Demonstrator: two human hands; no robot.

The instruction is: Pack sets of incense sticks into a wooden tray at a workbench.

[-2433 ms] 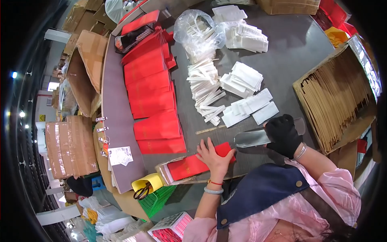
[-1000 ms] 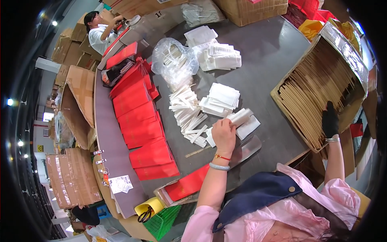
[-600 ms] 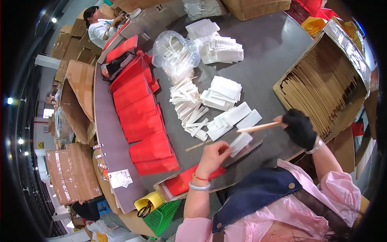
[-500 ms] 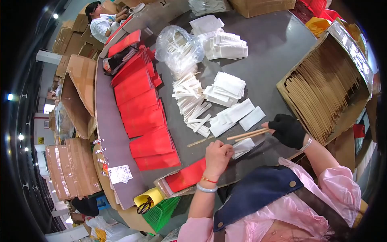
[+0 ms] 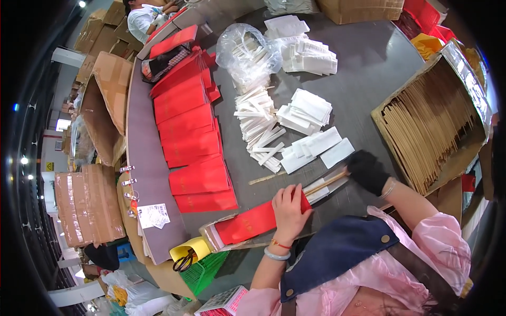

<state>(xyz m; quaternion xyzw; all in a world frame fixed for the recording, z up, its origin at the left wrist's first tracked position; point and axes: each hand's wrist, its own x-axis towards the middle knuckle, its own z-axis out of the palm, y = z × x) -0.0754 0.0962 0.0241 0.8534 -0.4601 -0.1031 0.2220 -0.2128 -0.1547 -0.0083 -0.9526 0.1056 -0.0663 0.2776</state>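
Note:
My left hand (image 5: 289,211) rests over the end of a red paper sleeve (image 5: 246,226), its fingers gripping the edge. This sleeve lies in a long shallow cardboard tray (image 5: 210,236) along the near edge of the table. My right hand (image 5: 369,173), in a black fingerless glove and blurred, grips the far end of thin wooden sticks (image 5: 333,179). Beneath the sticks lies a white paper packet (image 5: 318,194), its left end at the sleeve beside my left fingers. The sticks' left ends are hidden near the sleeve.
Red sleeves (image 5: 184,134) lie overlapped at the left. Mid-table are white strips (image 5: 255,118), white packets (image 5: 311,108) and a clear plastic bag (image 5: 240,50). A carton of wooden sticks (image 5: 427,126) stands right. A yellow container with scissors (image 5: 192,248) sits near left; another person (image 5: 142,22) is beyond.
My left hand has moved from the white packet onto the red sleeve, whose end now reaches farther right. The sticks have come down onto the white packet, still in my right hand.

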